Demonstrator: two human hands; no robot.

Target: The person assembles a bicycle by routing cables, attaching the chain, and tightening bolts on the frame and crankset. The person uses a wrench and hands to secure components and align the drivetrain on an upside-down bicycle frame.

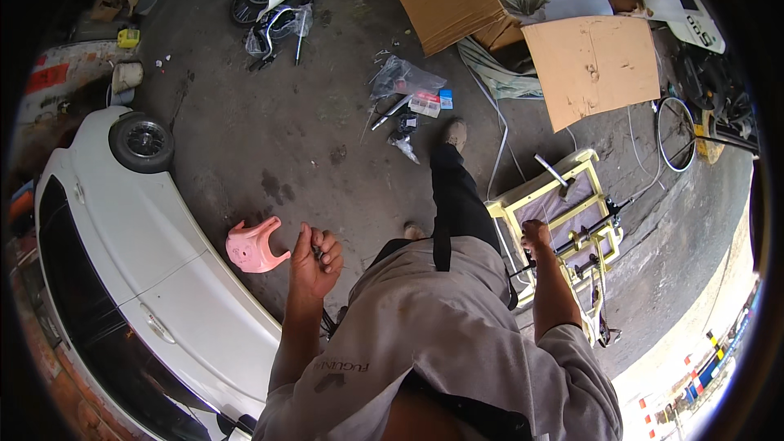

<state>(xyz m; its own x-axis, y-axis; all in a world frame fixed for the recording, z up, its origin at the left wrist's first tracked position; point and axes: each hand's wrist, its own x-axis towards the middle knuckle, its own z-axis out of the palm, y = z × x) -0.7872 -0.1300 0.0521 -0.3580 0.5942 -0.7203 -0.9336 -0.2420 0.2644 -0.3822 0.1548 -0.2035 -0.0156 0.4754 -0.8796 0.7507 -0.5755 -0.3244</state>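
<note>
Fingers of the left hand [317,257] were curled around a small dark part [317,253]; the right hand [535,234] was closed on a black rod [572,238] of the yellow frame [572,165].

Looking straight down: the left hand [317,255] is raised, fingers [328,247] curled around a small dark part, just right of a pink plastic stool [253,247] tipped on the concrete floor [278,131]. The right hand [535,234] grips a black bar on the pale yellow metal frame [572,220]. A white car [131,261] sits close on the left. Farther ahead lie plastic bags and small parts [408,94], flat cardboard sheets [592,65] and a loose bicycle wheel [676,133].
</note>
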